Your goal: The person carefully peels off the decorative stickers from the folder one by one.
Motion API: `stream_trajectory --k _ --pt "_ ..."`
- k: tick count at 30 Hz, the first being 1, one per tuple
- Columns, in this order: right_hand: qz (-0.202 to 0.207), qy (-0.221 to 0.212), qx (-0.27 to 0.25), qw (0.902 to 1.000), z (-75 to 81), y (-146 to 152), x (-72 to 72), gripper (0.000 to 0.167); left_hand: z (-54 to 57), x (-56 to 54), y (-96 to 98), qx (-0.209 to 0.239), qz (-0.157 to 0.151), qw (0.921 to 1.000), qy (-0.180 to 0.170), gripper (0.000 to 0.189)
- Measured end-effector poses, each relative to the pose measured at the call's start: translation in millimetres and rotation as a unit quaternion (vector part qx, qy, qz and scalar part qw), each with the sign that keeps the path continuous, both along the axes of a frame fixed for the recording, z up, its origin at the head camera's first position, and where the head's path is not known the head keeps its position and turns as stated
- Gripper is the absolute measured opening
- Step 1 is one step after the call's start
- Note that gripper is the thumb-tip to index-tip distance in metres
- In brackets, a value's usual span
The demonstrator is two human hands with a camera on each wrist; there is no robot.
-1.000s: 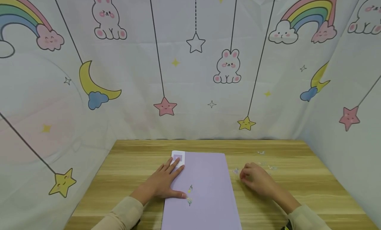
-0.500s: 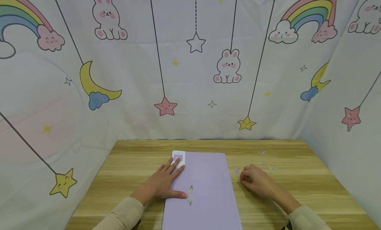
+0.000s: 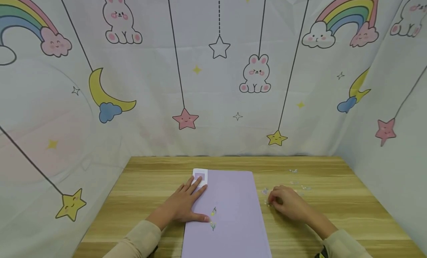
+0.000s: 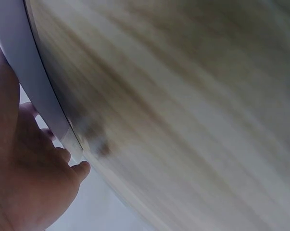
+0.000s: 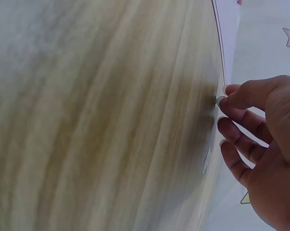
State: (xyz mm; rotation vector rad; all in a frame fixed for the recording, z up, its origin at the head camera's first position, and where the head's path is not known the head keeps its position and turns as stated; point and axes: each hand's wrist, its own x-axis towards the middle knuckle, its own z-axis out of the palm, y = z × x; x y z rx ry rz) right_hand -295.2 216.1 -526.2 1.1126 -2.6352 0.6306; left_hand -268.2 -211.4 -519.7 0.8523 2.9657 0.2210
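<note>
A lilac folder or booklet (image 3: 230, 202) lies on the wooden table, with a white-edged square label (image 3: 199, 172) at its top left corner. My left hand (image 3: 182, 203) rests spread on its left side, fingertips over the label. By the left thumb are two small leafy stickers (image 3: 212, 225) on the lilac cover. Just right of the cover, my right hand (image 3: 287, 203) pinches a small, shiny clear sticker (image 3: 267, 203) at the tabletop. In the right wrist view, thumb and index finger meet at a tiny greenish piece (image 5: 216, 101); its detail is too small to tell.
Several clear sticker pieces (image 3: 305, 187) lie scattered right of the cover, with one (image 3: 265, 191) close to its edge. Another (image 3: 293, 171) is farther back. The wooden table (image 3: 140, 176) ends at a cartoon-printed cloth backdrop (image 3: 220, 87).
My right hand has shifted slightly toward me, and a small clear piece now shows at its fingertips. The left hand has stayed in place on the lilac cover.
</note>
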Motion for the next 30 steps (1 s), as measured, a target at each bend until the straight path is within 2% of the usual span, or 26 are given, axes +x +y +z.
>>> stream_trajectory --k 10,14,19,25,30 --pt "-0.029 -0.033 0.001 0.9990 2.0 -3.1 2.2 0.023 -2.4 -1.2 -0.4 -0.006 0.004 1.0000 -0.006 0.116" --pt "-0.055 -0.029 -0.002 0.9981 0.8 -2.5 1.6 0.019 -3.0 -2.0 -0.2 -0.006 0.007 0.9999 -0.008 0.117" --pt "-0.068 -0.024 -0.025 0.9971 1.4 -1.1 1.1 0.015 -2.5 -1.6 0.0 -0.004 0.006 0.9999 -0.009 0.116" --pt "-0.087 -0.037 -0.034 0.9949 7.2 -0.8 2.0 0.017 -0.4 -0.5 0.0 0.000 0.004 1.0000 -0.007 0.116" --pt "-0.097 -0.022 -0.033 0.9945 8.4 -0.8 1.5 0.024 2.0 0.5 0.1 0.002 0.001 1.0000 -0.004 0.115"
